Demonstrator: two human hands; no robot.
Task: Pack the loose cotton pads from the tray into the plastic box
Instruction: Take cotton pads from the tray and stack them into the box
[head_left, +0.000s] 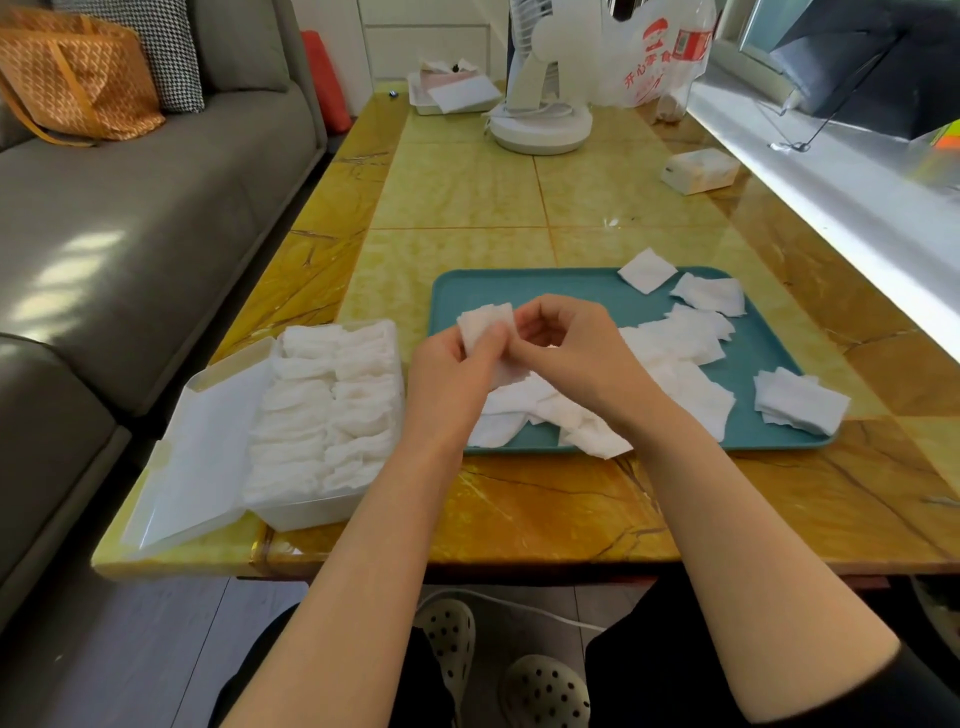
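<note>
Item, left hand (457, 364): raised over the near-left part of the tray; fingers and thumb pinch a small stack of cotton pads (485, 322), held upright above the tray.
Item, right hand (576, 348): fingers curled, fingertips meeting the right edge of the same stack; it grips the stack together with the left.
Item, tray (519, 291): teal, rectangular, on the tabletop (519, 197) in front of the person; loose pads (691, 332) lie scattered and overlapping across its middle and right; one single pad (647, 270) overhangs the far rim; a short pile (800, 400) sits over the right rim; several pads spill past the near rim below the wrists.
Item, plastic box (322, 509): translucent white, just left of the tray near the tabletop's front corner; its lid (197, 457) lies open to the left; packed pads (332, 405) stand in two rows, filling it nearly to the top.
Item, far end of tabletop: white fan (540, 104); printed plastic bag (649, 57); tissue pack (701, 169); a white dish (452, 93) with papers.
Item, left of tabletop: grey sofa (156, 208); orange bag (72, 78); checked cushion (171, 52).
</note>
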